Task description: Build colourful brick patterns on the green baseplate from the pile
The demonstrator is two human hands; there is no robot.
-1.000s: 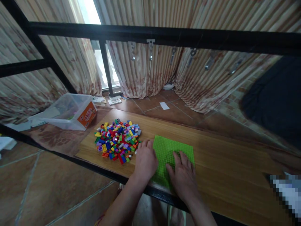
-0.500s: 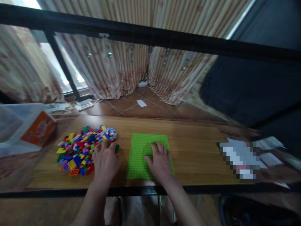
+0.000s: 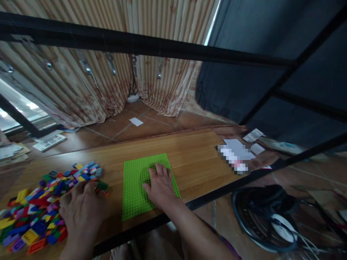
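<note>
My left hand [image 3: 82,209] rests palm down at the right edge of a heap of toy building bricks [image 3: 38,213]. Its fingers are bent but a little apart, with their tips partly hidden, and no brick shows held in them. A dark green brick [image 3: 102,185] lies just beside the fingertips. On a bright green studded baseplate [image 3: 132,195], my right hand [image 3: 160,184] lies with its fingers spread and nothing in them.
Both bricks and baseplate are on a long wooden tabletop [image 3: 195,155] with a dark metal edge. Papers [image 3: 238,148], partly blurred out, lie at its right end. A dark rail [image 3: 162,50] crosses above. A round black container [image 3: 244,224] stands on the floor at right.
The view has turned to the right, so everything appears shifted left and the container on the floor shows more. Both hands keep their places at the heap and on the baseplate.
</note>
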